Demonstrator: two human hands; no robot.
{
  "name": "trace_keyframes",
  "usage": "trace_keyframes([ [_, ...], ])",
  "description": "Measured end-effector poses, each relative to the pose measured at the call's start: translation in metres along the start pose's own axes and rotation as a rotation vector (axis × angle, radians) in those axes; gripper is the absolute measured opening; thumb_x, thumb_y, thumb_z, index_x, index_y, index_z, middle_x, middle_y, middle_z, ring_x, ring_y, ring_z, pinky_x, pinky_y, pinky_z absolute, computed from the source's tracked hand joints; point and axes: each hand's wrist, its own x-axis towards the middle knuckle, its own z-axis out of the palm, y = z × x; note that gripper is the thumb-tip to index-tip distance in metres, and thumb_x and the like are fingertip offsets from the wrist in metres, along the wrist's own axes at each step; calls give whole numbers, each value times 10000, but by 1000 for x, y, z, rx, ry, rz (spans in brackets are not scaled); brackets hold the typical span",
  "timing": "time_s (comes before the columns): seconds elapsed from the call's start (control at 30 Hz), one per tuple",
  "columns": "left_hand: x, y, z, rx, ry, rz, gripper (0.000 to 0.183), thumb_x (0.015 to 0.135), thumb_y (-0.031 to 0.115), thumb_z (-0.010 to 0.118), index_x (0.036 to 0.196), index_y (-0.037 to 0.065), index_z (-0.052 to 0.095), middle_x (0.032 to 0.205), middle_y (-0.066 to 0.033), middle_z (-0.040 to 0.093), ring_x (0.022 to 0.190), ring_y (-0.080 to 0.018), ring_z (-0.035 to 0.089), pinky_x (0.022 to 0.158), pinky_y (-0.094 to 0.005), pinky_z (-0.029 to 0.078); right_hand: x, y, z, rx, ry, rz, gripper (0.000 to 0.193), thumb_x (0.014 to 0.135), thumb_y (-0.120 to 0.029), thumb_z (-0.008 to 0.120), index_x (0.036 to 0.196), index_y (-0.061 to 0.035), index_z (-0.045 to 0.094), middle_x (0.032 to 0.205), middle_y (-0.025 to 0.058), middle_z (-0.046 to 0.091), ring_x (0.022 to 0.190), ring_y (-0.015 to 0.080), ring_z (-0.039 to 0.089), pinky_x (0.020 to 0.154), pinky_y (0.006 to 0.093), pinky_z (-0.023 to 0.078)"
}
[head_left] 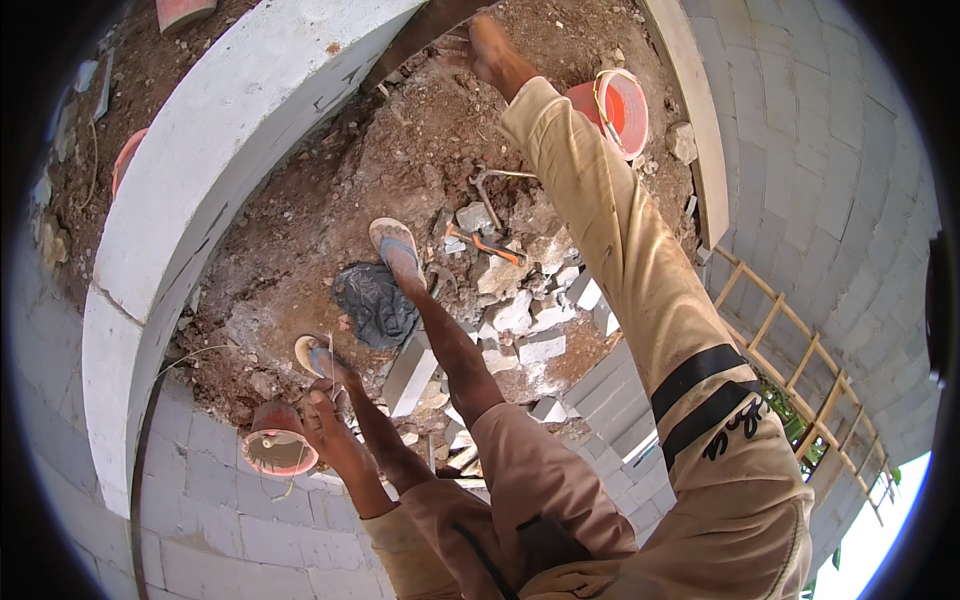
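My left hand point(325, 428) is closed beside a small bucket point(280, 455) with a pink rim. A thin pale strand shows at its fingertips; I cannot make out what it is. My right arm, in a beige sleeve, stretches to the far side. There my right hand point(490, 50) is low over the soil, close to the pale concrete beam point(190, 190); its fingers are smeared, and a dark flat surface lies beyond them. Between my arms, a hammer with an orange handle point(487, 246) and a metal-headed hand tool point(490, 190) lie on the rubble.
Broken block pieces point(515, 315) and a black plastic bag point(375, 305) lie by my sandalled feet. A pink bucket point(625, 115) stands beyond my right sleeve. Grey block walls point(800, 130) rise on the right, where a wooden ladder point(800, 375) leans.
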Motion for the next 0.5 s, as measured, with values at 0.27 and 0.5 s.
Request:
trace_keyframes([
  [0.27,-4,-8,-9,-22,-55,-42,307,1036,344,610,1090,44,646,1056,-35,649,990,-135,595,923,-335,466,44,23,18,61,11,-111,236,1009,-166,559,1166,-2,623,1107,125,696,941,272,683,811,440,591],
  [0.5,-6,-9,1,-9,-65,-82,296,1031,337,616,1074,46,651,1063,-37,654,981,-149,603,931,-342,470,48,28,30,-16,2,-176,222,969,-125,657,1136,19,638,1085,106,707,894,243,703,781,390,610],
])
